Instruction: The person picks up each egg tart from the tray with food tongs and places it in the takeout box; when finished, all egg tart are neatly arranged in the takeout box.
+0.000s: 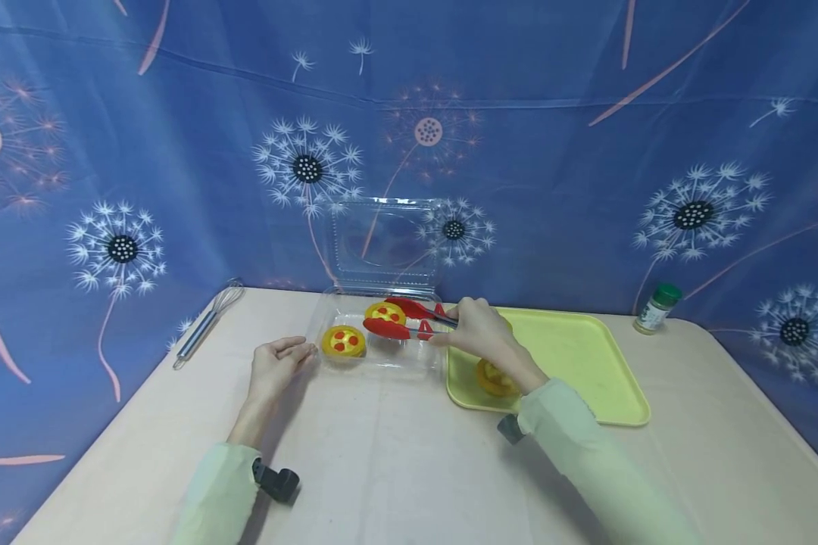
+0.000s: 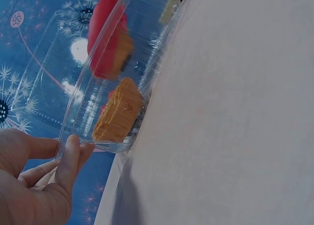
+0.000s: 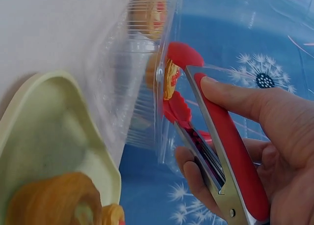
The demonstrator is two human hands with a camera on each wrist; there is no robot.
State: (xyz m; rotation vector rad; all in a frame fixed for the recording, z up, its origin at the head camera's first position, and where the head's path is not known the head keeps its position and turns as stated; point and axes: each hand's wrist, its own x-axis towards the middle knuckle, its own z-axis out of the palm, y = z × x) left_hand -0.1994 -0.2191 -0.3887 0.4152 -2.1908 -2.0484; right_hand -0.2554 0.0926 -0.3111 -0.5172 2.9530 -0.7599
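Observation:
My left hand [image 1: 273, 371] pinches the left rim of a clear plastic clamshell box [image 2: 73, 104], whose lid [image 1: 384, 246] stands raised at the back. In my right hand [image 1: 484, 333] are red-tipped tongs [image 3: 228, 141], gripped by their handles. Their red heads are around a yellow tart with red spots [image 3: 171, 80], inside the box at its rim level in the right wrist view. Another such tart [image 1: 344, 342] sits in the left part of the box, near my left fingers.
A pale yellow tray [image 1: 579, 356] lies right of the box. On it a tart [image 1: 496, 378] shows partly behind my right wrist, with another [image 3: 113, 215] behind it. A whisk [image 1: 209, 322] lies at left; a green-capped seasoning jar [image 1: 657, 309] stands at far right. A blue curtain [image 1: 552, 189] hangs behind.

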